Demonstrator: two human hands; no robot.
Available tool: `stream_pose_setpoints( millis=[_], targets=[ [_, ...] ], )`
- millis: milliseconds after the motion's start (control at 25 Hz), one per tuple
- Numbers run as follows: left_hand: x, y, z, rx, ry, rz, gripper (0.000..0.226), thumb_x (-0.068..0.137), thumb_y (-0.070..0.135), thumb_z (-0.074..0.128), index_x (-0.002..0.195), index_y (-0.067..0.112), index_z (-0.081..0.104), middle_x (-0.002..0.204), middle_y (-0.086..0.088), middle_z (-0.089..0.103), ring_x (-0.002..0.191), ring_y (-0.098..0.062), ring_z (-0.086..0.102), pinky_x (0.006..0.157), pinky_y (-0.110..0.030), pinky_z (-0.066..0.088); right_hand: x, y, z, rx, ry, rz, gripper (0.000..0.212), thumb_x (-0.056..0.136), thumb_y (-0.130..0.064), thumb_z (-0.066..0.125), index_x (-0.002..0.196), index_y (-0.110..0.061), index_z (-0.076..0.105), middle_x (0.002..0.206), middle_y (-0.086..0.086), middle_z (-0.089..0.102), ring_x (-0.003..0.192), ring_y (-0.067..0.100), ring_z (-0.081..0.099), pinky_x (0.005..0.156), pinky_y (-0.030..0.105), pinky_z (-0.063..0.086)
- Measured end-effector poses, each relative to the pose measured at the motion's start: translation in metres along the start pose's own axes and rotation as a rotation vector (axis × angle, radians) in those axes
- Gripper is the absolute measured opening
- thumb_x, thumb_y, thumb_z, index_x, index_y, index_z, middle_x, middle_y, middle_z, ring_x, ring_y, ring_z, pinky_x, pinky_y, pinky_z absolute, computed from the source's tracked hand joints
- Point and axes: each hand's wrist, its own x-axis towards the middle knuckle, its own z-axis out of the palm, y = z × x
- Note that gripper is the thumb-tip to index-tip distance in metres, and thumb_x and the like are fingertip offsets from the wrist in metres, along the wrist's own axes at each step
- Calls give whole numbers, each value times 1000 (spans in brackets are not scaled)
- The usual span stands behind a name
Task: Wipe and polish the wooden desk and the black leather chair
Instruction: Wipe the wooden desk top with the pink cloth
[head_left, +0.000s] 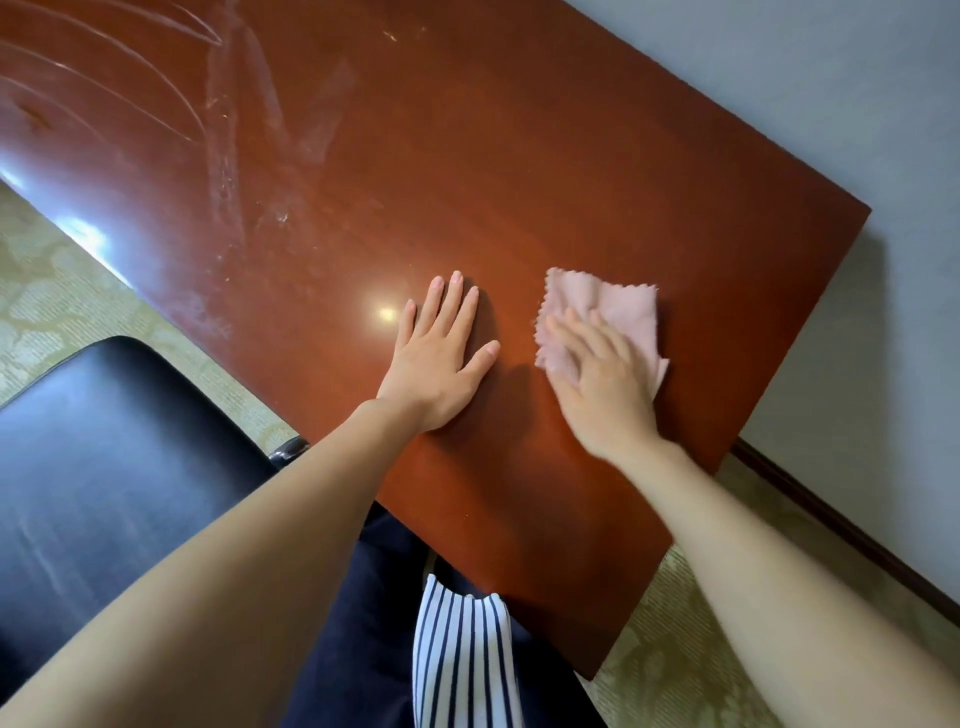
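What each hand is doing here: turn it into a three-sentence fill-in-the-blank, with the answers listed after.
1. The right hand presses a ____ cloth flat on the wooden desk.
2. The left hand rests flat on the wooden desk, holding ____.
3. The black leather chair stands on the person's ____ side.

Missing words: pink; nothing; left.

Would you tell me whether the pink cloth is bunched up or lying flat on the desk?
Flat: the pink cloth lies spread on the wooden desk, pressed under the right hand, fingers straight.
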Motion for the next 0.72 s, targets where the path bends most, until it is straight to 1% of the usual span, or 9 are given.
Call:
stream_pose_setpoints(
  millis=[120, 240, 360, 480, 520, 600, 640, 680, 720],
  targets=[
    [-15, -10, -3, -173, 112, 66, 57, 103, 38, 26, 153, 15, 10, 161, 1, -1, 144, -3, -11, 111, -12, -16, -9, -39, 18, -7, -8, -158, 53, 96, -49, 26, 135, -25, 53, 145, -5, 47, 139, 18, 32, 114, 29, 10],
    [-40, -36, -5, -114, 379, 1, 57, 101, 39, 22, 151, 13, 21, 160, -2, 11, 147, -10, -1, 117, -21, -9, -14, -70, 32, -61, -34, -333, 50, 95, -48, 33, 135, -27, 53, 142, -6, 49, 138, 18, 35, 115, 34, 18],
    [-58, -58, -12, -136, 656, -259, 56, 100, 31, 28, 151, 9, 23, 160, -6, 10, 148, -19, 2, 119, -30, -8, -12, -93, 40, -139, -100, -481, 58, 89, -53, 36, 141, -29, 45, 149, -9, 39, 142, 16, 27, 116, 37, 15],
    [-62, -82, -22, -312, 826, -691, 61, 100, 26, 34, 152, 5, 11, 160, -14, 0, 148, -25, -2, 117, -36, -9, 7, -123, 48, -156, -158, -615, 65, 87, -56, 31, 147, -31, 35, 153, -8, 33, 145, 17, 21, 117, 40, 13],
    [-59, -91, -26, -438, 861, -861, 62, 101, 27, 33, 152, 6, 6, 160, -14, -4, 148, -24, -3, 117, -38, -8, 16, -134, 51, -157, -170, -647, 64, 88, -55, 30, 147, -30, 34, 153, -8, 33, 145, 17, 21, 117, 40, 11],
    [-51, -103, -38, -850, 887, -1168, 61, 104, 37, 26, 153, 13, 0, 161, -7, -8, 148, -20, -2, 118, -39, -4, 34, -154, 56, -149, -190, -705, 61, 91, -51, 27, 147, -29, 36, 153, -6, 34, 144, 18, 23, 117, 39, 11],
    [-48, -107, -45, -1110, 872, -1245, 60, 103, 44, 20, 154, 18, 0, 161, -3, -5, 148, -19, 1, 119, -40, -1, 43, -165, 58, -147, -205, -737, 60, 91, -49, 25, 146, -29, 36, 153, -6, 35, 144, 18, 24, 116, 39, 10],
    [-45, -111, -47, -1364, 843, -1235, 61, 102, 50, 15, 154, 20, 2, 161, 0, 1, 148, -18, 5, 120, -40, 3, 53, -175, 59, -151, -217, -768, 60, 91, -48, 23, 146, -29, 36, 153, -6, 34, 144, 18, 23, 116, 39, 9],
    [-43, -113, -46, -1535, 797, -1162, 63, 100, 55, 10, 154, 21, 7, 160, 2, 11, 146, -16, 13, 119, -38, 9, 63, -184, 60, -161, -230, -798, 61, 91, -48, 20, 147, -29, 34, 154, -6, 32, 145, 18, 21, 117, 38, 7]
  ],
)
